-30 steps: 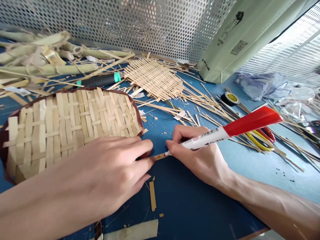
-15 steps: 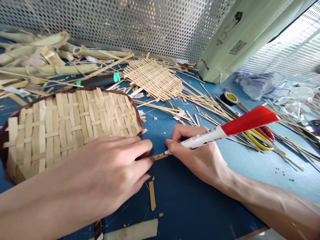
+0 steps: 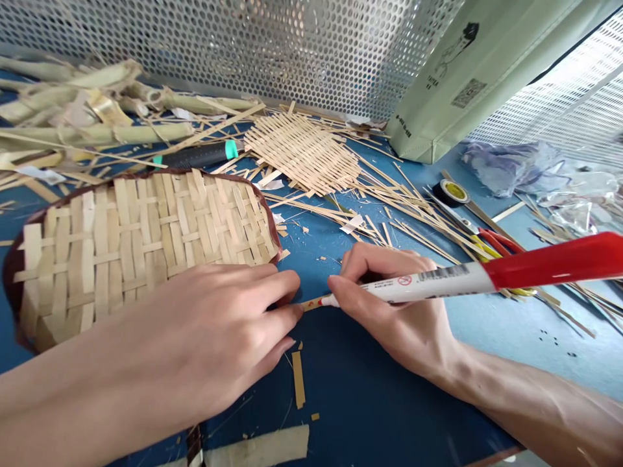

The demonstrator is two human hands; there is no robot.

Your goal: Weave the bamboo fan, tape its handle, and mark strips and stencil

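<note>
My right hand grips a white marker with a red cap, its red tip touching a short bamboo strip on the blue table. Red marks show on the strip. My left hand lies over the strip's left end, fingertips pinched together and pressing it down. Just left of my left hand sits a woven bamboo piece with a dark brown rim.
A flat open-weave bamboo mat lies further back among loose strips. Bamboo stalks pile at back left beside a black tool with a green tip. Tape roll, scissors, plastic bags and a pale green bag occupy the right. Loose strip lies near.
The marker has tilted lower, its red cap swinging down and to the right. My right hand has shifted slightly right. My left hand stays on the strip.
</note>
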